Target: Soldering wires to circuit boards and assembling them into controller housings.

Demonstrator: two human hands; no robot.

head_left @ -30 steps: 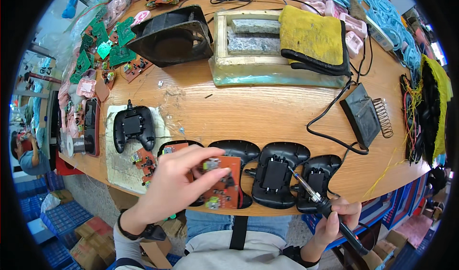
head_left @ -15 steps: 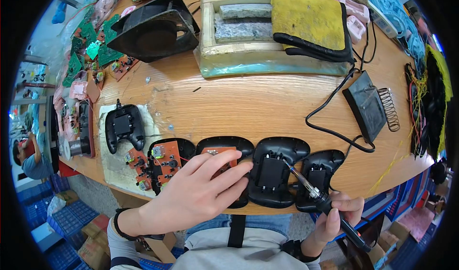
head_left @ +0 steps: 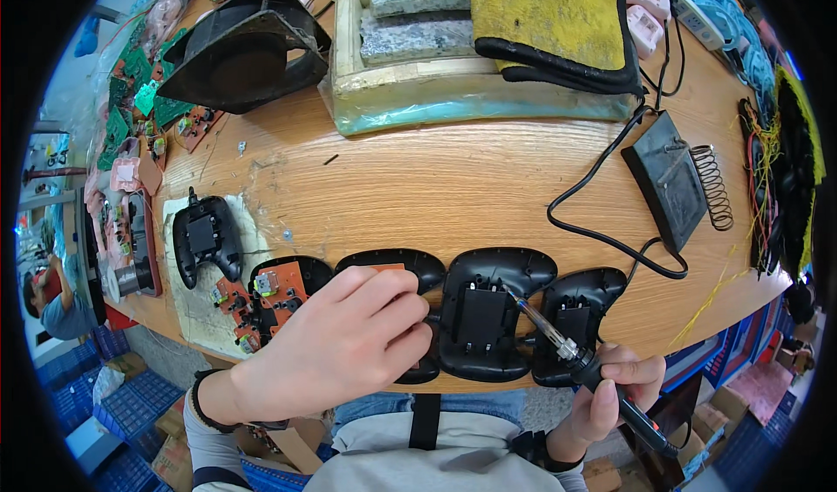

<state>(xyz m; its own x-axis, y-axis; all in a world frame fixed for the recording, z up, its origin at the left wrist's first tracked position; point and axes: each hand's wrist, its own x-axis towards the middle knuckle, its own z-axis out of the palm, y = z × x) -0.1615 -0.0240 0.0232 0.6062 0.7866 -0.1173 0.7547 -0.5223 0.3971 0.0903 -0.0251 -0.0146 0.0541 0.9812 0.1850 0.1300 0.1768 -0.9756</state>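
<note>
My right hand (head_left: 615,387) grips a soldering iron (head_left: 628,409) by its dark handle. The iron's tip points up and left, close to the upper right of the battery box on a black game controller shell (head_left: 488,318). My left hand (head_left: 349,339) is bent over the neighbouring controller shell (head_left: 392,261), its fingers curled and closed; whatever they hold is hidden. Part of an orange circuit board shows beyond the knuckles. Left of this hand, more orange circuit boards (head_left: 281,293) lie on another shell. A smaller-looking controller shell (head_left: 571,322) sits to the right, beside the iron.
A black soldering stand (head_left: 667,183) with a coil is at the right, its cable curving over the table. Behind are a wooden-framed box (head_left: 479,108), a yellow cloth (head_left: 549,21) and a black fan (head_left: 248,52). Green boards (head_left: 135,82) pile up at the far left.
My left hand's fingers have gone from stretched out to curled, and the hand has drawn slightly left. The iron stays in my right hand near the same shell. The whole view has shifted a little.
</note>
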